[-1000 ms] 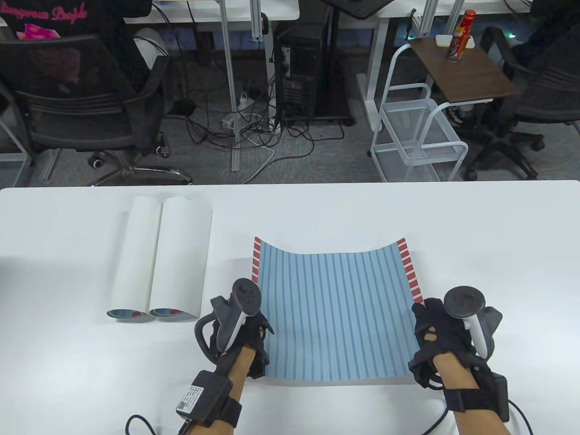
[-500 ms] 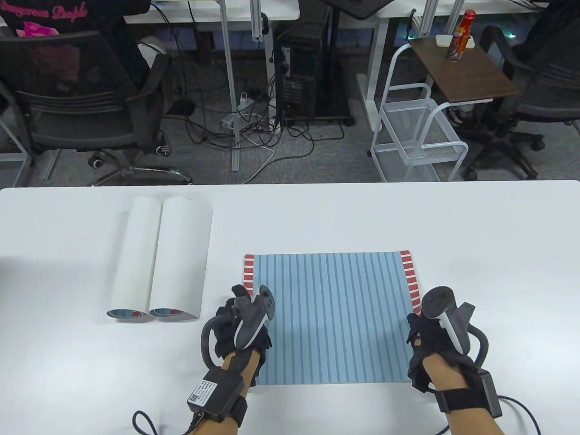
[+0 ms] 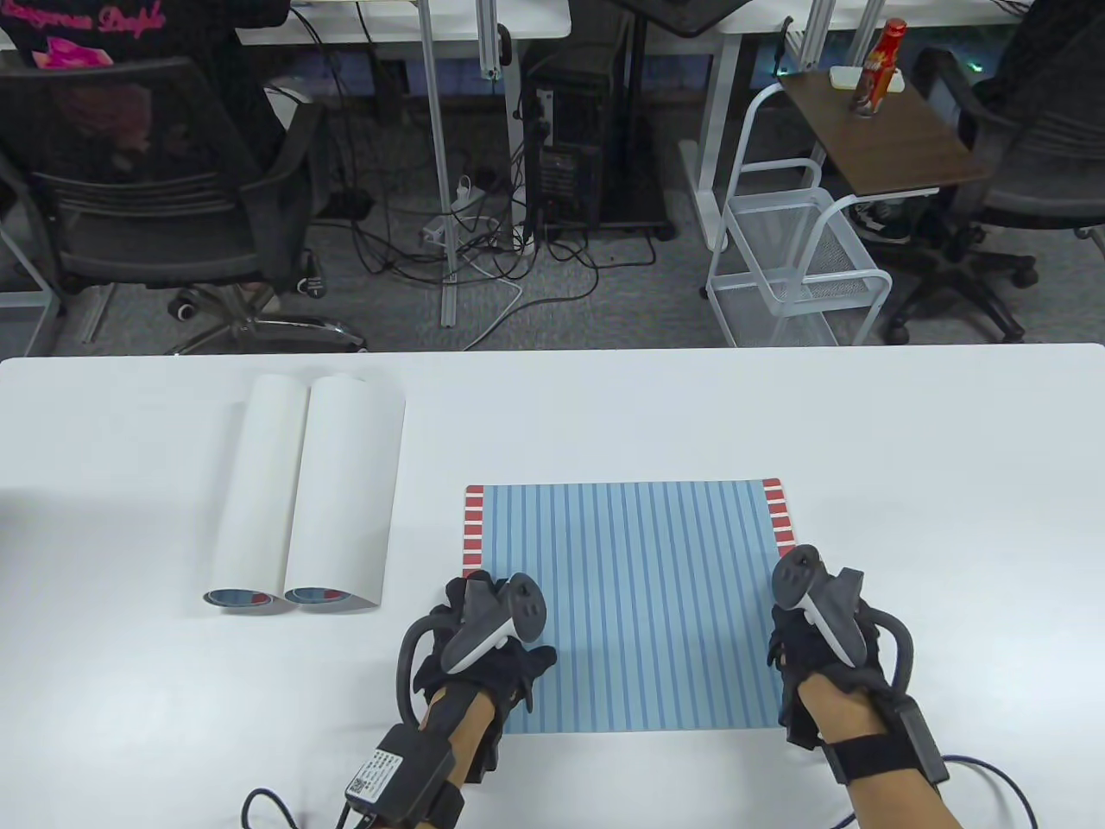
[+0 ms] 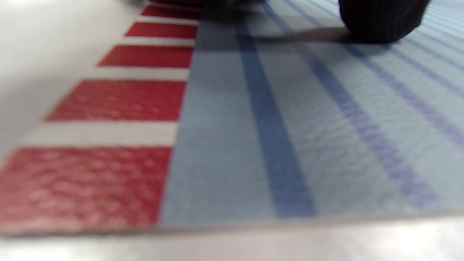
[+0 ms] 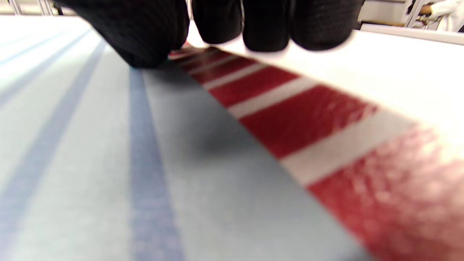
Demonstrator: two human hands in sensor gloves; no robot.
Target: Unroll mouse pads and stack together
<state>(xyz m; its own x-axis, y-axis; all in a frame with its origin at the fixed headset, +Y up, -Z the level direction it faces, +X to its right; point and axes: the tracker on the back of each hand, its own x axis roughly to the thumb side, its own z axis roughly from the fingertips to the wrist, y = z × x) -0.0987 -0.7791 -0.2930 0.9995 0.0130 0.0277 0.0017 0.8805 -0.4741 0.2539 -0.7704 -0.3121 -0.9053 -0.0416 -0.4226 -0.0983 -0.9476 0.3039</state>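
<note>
on the table [image 3: 906, 432], both hands press the mouse pad [image 3: 630, 604].

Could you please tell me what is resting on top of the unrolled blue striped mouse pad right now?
On the flat blue striped mouse pad, the left hand rests on its left edge, the right hand on its right. What lies beneath the palms is hidden.
</note>
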